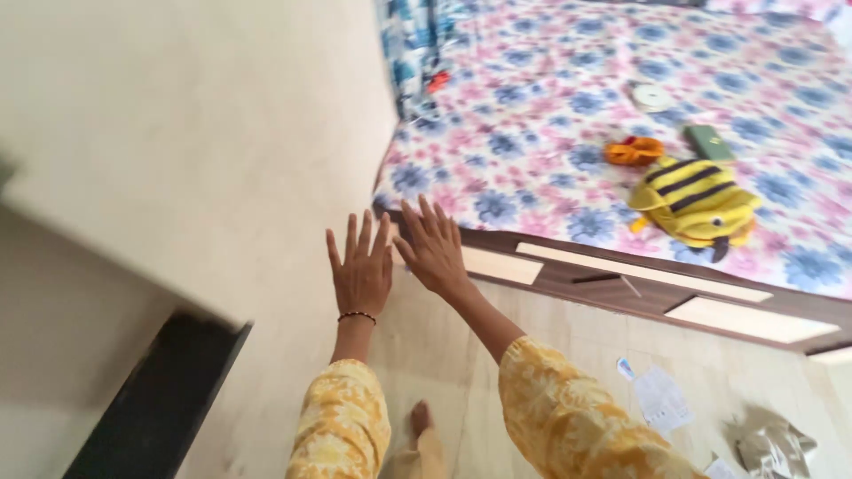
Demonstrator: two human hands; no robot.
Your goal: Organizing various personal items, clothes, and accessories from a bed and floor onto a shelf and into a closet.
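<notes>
A pale cream wall (177, 133) fills the left half of the view, smooth and bare, and both hands are held out against or just before it; whether the palms actually touch it I cannot tell. The left hand (359, 270) is raised with its fingers straight and slightly spread, a thin bead bracelet (356, 316) at the wrist. The right hand (433, 248) sits just beside it, a little farther and to the right, fingers also fanned apart and holding nothing, its fingertips near the corner of the bed. Both arms wear yellow patterned sleeves (342, 426).

To the right, the bed carries a floral sheet (550, 106) in pink and blue, running to the far edge of the view. Its dark wooden frame (621, 284) with pale inset panels forms a long edge slanting from the hands toward the near right. On the sheet lie a yellow and black striped soft toy (697, 202), an orange bundle (634, 151), a small dark green case (707, 142) and a white round object (653, 96), all well apart from the hands.

The light tiled floor (550, 337) between wall and bed frame is a narrow strip. Scraps of paper (661, 399) and a crumpled silvery wrapper (772, 443) lie near right. A dark ledge (151, 408) juts in near left. A bare foot (420, 417) stands below the hands.
</notes>
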